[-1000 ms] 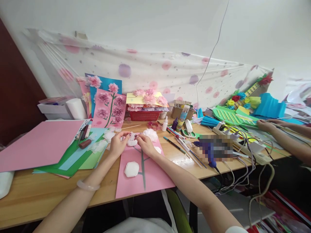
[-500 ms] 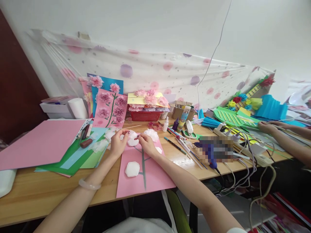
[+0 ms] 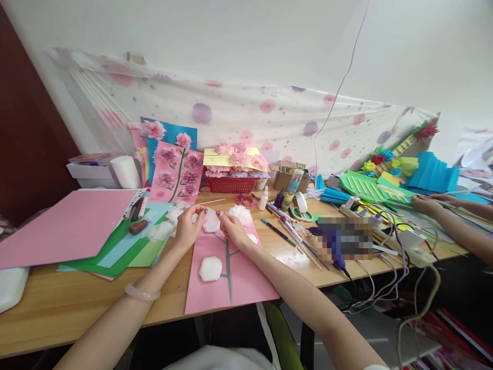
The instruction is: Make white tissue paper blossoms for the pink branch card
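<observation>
A pink sheet of card (image 3: 252, 288) lies at the table edge, bearing a drawn grey-green stem with side branches. A pleated white tissue-paper flower (image 3: 211, 221) is between my hands over the card's upper part. My left hand (image 3: 189, 226) pinches its left edge, and my right hand (image 3: 233, 229) pinches the right edge. Fingers partly cover the contact points. A flat white tissue piece (image 3: 210, 269) sits beside the lower stem. Behind my right hand is a fluffed white paper flower (image 3: 241, 214); another white piece (image 3: 252, 238) peeks out beside my wrist.
Coloured paper sheets (image 3: 57, 226) and a brown marker-like object (image 3: 137, 227) lie left. Finished flower cards (image 3: 175, 174) and a red basket (image 3: 231, 185) stand behind. Pens, glue bottles (image 3: 263, 198), a glue gun (image 3: 336, 246) and a power strip (image 3: 408, 252) lie right. Another person's hands (image 3: 427, 204) work at far right.
The fingertips of both my hands have shifted slightly at the tissue flower's edges. The view has moved a little; the card and other pieces stay put.
</observation>
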Action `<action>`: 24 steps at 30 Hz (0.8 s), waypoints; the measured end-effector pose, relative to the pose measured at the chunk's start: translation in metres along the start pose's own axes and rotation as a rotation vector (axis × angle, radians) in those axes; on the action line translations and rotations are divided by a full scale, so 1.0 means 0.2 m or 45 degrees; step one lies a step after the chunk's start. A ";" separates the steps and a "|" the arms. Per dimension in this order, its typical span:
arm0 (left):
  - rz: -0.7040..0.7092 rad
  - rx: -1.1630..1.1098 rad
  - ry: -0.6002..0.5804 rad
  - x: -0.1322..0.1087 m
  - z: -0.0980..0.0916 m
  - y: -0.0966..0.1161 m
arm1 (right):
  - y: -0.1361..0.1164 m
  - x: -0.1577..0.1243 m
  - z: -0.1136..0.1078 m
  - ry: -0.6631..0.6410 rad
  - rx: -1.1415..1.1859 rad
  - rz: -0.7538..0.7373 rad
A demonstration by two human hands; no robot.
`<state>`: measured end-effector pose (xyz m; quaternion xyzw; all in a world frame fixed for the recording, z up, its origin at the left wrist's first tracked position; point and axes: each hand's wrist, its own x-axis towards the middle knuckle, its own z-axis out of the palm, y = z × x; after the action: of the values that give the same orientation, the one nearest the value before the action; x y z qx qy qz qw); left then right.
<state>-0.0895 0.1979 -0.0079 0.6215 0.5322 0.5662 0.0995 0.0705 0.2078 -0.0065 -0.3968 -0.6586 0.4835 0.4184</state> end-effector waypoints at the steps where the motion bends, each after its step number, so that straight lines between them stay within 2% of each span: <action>1: 0.030 0.023 -0.017 0.00 0.00 0.00 | 0.00 0.00 0.00 -0.003 -0.006 0.002; 9: 0.020 0.115 0.009 0.01 0.01 -0.04 | 0.01 0.01 0.00 0.022 -0.030 -0.009; 16: -0.090 0.218 0.042 0.05 -0.02 -0.08 | 0.01 0.01 0.00 0.074 -0.006 0.029; 21: -0.263 0.423 0.172 0.09 -0.11 -0.15 | 0.00 0.01 0.00 0.098 0.036 0.094; 22: -0.255 0.478 0.230 0.10 -0.13 -0.15 | 0.00 0.01 0.00 0.098 0.053 0.113; 24: -0.127 0.536 0.319 0.09 -0.14 -0.12 | 0.00 0.01 0.00 0.088 0.109 0.154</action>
<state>-0.1296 0.2083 -0.0040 0.5264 0.6765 0.5101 -0.0712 0.0687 0.2095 -0.0056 -0.4341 -0.5971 0.5217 0.4276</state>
